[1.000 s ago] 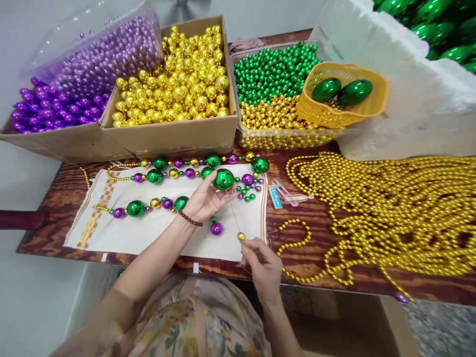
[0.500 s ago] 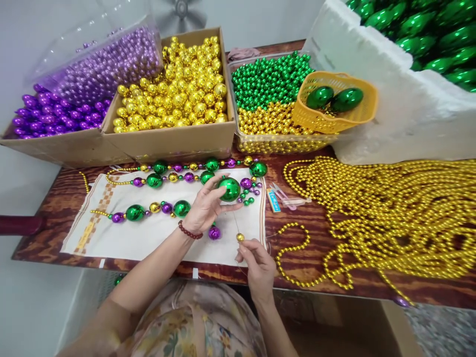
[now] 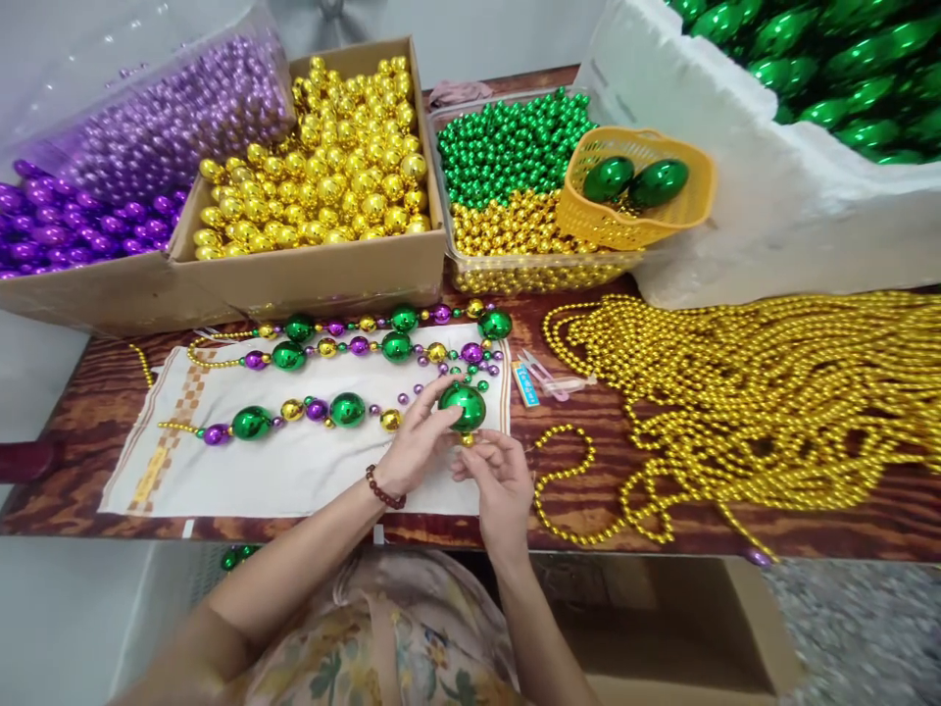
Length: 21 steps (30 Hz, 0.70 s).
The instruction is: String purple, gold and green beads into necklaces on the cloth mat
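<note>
My left hand (image 3: 419, 439) is closed round a large shiny green bead (image 3: 463, 406), which it holds above the white cloth (image 3: 242, 476). Just below, my right hand (image 3: 500, 480) pinches at a small gold bead (image 3: 468, 439) that sits against the underside of the green one. The thread between my right fingers is too fine to make out now. On the cloth, left of my hands, lies a row of green, purple and gold beads (image 3: 252, 424). Behind it two more bead strands (image 3: 289, 355) stretch across the cloth, with loose small purple and green beads near my left fingertips.
At the back stand a carton of gold beads (image 3: 316, 265), purple beads (image 3: 88, 230), a clear tub of green and gold beads (image 3: 515, 157), a yellow basket (image 3: 639, 230) and a white foam box (image 3: 706, 216). Gold bead chains (image 3: 735, 412) and small scissors (image 3: 544, 378) lie right.
My right hand has risen with the gold bead until it meets the green bead. My left hand has lowered slightly and moved right. The whole view has shifted a little.
</note>
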Motion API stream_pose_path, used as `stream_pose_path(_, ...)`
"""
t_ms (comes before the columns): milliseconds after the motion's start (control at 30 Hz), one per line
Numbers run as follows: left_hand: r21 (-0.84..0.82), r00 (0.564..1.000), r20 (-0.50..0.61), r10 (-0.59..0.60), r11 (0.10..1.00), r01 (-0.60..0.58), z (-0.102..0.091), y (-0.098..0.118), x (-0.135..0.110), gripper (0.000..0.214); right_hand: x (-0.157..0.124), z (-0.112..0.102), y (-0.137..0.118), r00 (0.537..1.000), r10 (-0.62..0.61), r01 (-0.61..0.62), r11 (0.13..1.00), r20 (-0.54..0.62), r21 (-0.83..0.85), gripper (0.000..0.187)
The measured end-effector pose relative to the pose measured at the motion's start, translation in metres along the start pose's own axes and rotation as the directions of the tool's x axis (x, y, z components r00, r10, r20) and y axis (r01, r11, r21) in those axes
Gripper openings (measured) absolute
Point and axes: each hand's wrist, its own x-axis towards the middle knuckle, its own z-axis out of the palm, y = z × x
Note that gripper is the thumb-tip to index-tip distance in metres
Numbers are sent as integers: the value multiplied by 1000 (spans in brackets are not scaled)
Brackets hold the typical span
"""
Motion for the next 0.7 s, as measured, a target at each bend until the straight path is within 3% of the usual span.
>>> stream_pose_path(133,81,995,-96,35,996,-27,13,-8,8,32,-1,-2,0,1000,-16,16,992,7,-121,26)
stream_pose_path(200,134,980,-186,70,990,-46,18,-9,15,25,-2,-9,-3,997,-16,30,981,75,-191,26)
stream_pose_path(300,150,973,-228,-21,987,56,23,-6,25,24,4,-26,-16,989,-29,74,949,148,-306,30)
stream_pose_path(367,219,982,-149,-115,965,147,25,-5,29,26,15,-38,-26,993,-83,106,932,81,-347,28)
stream_pose_path(433,364,989,-17,-144,921,140,27,-5,30,26,30,-46,-35,994,-102,105,947,26,-302,27)
stream_pose_path(567,543,982,164,-89,840,-14,30,-5,29,20,59,-52,-45,1000,-14,15,998,18,-61,23)
stream_pose_path(700,575,941,265,-208,818,19,27,-1,32,21,72,-59,-51,979,-28,71,975,-201,210,30)
